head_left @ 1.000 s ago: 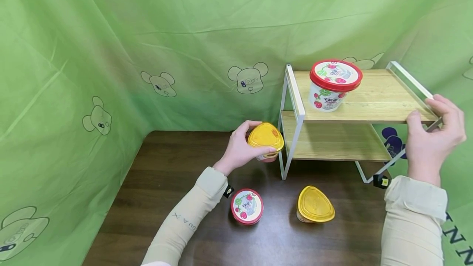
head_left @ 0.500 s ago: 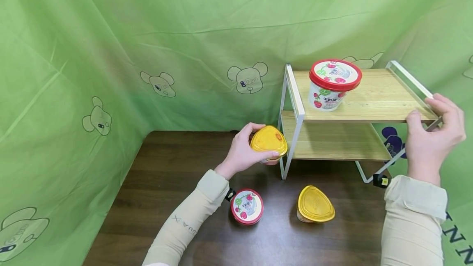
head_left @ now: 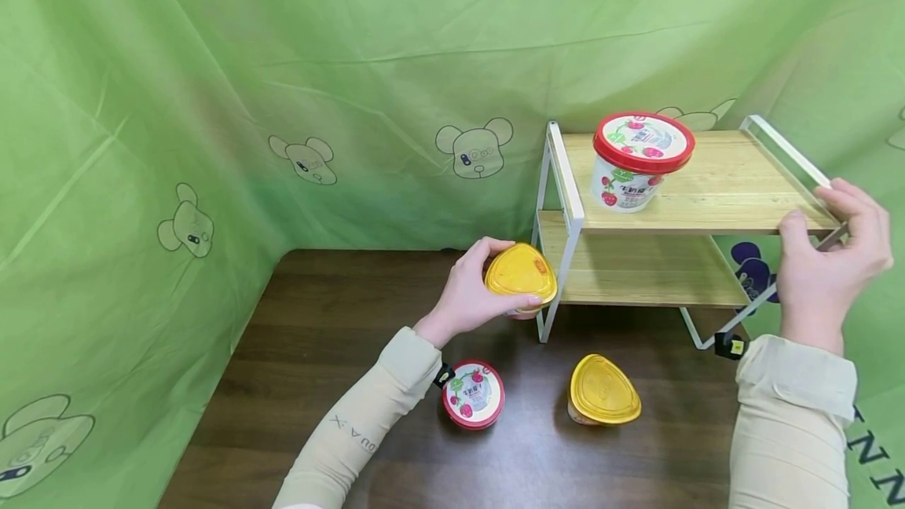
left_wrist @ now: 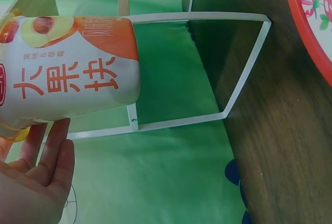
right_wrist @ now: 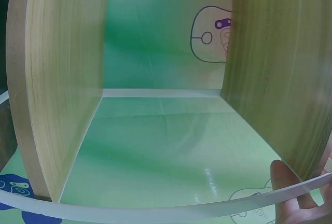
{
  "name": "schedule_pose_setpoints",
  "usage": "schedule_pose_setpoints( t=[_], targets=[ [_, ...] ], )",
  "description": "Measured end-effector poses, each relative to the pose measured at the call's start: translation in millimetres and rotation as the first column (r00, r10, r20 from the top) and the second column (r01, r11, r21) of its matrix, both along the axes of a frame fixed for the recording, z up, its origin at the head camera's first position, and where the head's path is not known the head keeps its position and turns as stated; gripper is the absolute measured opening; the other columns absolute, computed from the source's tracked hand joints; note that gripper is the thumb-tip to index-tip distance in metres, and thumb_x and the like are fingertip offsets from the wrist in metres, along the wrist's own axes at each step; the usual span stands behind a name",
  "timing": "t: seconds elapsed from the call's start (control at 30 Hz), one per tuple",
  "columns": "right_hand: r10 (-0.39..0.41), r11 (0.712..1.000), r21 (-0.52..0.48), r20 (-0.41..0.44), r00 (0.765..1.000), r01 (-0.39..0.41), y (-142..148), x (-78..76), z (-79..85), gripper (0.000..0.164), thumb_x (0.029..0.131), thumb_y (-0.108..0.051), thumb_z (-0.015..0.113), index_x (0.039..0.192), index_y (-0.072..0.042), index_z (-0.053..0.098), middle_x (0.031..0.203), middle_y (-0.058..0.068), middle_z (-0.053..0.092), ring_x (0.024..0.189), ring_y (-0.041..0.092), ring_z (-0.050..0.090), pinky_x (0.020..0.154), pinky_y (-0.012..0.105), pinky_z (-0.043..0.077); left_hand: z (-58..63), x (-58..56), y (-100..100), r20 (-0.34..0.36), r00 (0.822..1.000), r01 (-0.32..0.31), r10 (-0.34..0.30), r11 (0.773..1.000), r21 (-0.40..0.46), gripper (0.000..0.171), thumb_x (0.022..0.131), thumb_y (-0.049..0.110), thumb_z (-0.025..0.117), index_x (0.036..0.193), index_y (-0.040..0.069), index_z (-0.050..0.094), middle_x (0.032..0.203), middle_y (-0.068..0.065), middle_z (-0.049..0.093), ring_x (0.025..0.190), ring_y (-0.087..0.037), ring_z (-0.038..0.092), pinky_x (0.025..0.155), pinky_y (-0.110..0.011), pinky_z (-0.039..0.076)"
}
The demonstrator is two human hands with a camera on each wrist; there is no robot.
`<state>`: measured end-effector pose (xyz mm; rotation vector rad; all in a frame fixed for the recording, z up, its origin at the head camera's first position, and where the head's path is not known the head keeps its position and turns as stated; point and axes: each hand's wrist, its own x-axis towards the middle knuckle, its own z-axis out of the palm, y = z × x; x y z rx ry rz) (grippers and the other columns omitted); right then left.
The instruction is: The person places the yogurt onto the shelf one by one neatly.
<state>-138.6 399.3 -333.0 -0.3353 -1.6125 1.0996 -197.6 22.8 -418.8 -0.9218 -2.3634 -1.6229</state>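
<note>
My left hand (head_left: 470, 293) holds a yogurt cup with a yellow, rounded-triangle lid (head_left: 522, 272), thumb and fingers around its rim. Peaches and orange lettering show on that cup's white side (left_wrist: 72, 68) in the left wrist view. It hangs above the table beside the left front leg of a two-tier shelf rack (head_left: 728, 195); whether they touch, I cannot tell. At the rack's right front corner, my right hand (head_left: 834, 261) grips the upper board and frame between thumb and fingers. In the right wrist view, its fingers (right_wrist: 282, 175) show by the board's edge.
A red-lidded strawberry tub (head_left: 629, 179) stands on the upper board, towards the left. On the dark wooden table (head_left: 304, 344) are another red-lidded tub (head_left: 472, 394), near my left wrist, and a second yellow-lidded cup (head_left: 602, 389). Green cloth (head_left: 368, 61) hangs behind.
My left hand has moved slightly right and towards me with the yellow-lidded cup, closer to the rack's left leg. The right hand keeps its grip on the rack.
</note>
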Motion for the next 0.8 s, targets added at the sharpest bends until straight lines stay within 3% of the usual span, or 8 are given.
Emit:
schedule_pose_setpoints(
  t=[0.53,0.8],
  targets=[
    [-0.003,1.000,-0.009,0.006,1.000,0.003,-0.6,-0.6,0.7,0.037,0.081,0.008,0.057,0.112,-0.002,0.074,0.124,0.004,0.063,0.116,0.017,0.056,0.099,0.026,0.050,4.1,11.7,7.2,-0.025,0.999,0.041,-0.042,0.999,-0.026,0.075,0.068,0.042,0.096,0.130,0.023,0.057,0.119,0.015,0.059,0.103,-0.006,0.057,0.086,-0.026,0.053],
    [-0.006,1.000,0.009,-0.005,1.000,0.006,-2.8,0.7,2.1,0.035,0.082,0.007,0.057,0.111,-0.001,0.075,0.122,0.003,0.064,0.115,0.017,0.057,0.098,0.025,0.051,6.8,17.2,11.4,-0.010,0.996,0.091,-0.092,0.996,-0.018,0.072,0.069,0.038,0.096,0.128,0.023,0.058,0.120,0.016,0.059,0.102,-0.008,0.058,0.085,-0.026,0.054]
  ],
)
